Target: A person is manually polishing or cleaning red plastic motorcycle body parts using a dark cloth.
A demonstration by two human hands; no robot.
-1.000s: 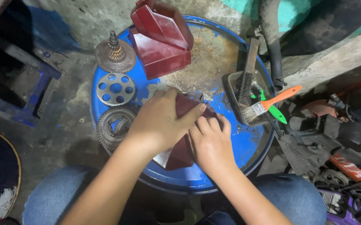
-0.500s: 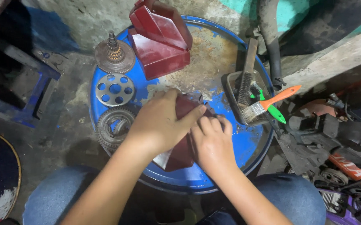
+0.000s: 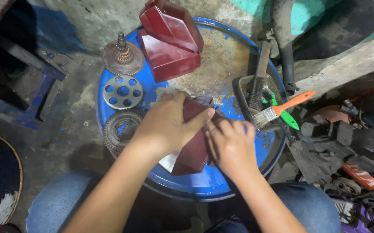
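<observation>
My left hand (image 3: 169, 125) lies over a dark red plastic cover piece (image 3: 193, 151) on the top of a blue drum (image 3: 221, 181), gripping it from above. My right hand (image 3: 232, 144) presses against the right side of the same piece, fingers curled at its edge. A grey flat part sticks out below the red piece near my left wrist. What my right fingers touch underneath is hidden.
Two more dark red covers (image 3: 169, 39) stand at the drum's far side. A disc with holes (image 3: 122, 91), a toothed gear (image 3: 120, 129) and a rusty gear with shaft (image 3: 123, 56) sit left. A tray (image 3: 247, 108) holds a wire brush; an orange-handled paintbrush (image 3: 282, 108) lies across it.
My right hand has shifted slightly along the red piece's right edge. My left hand stays on top.
</observation>
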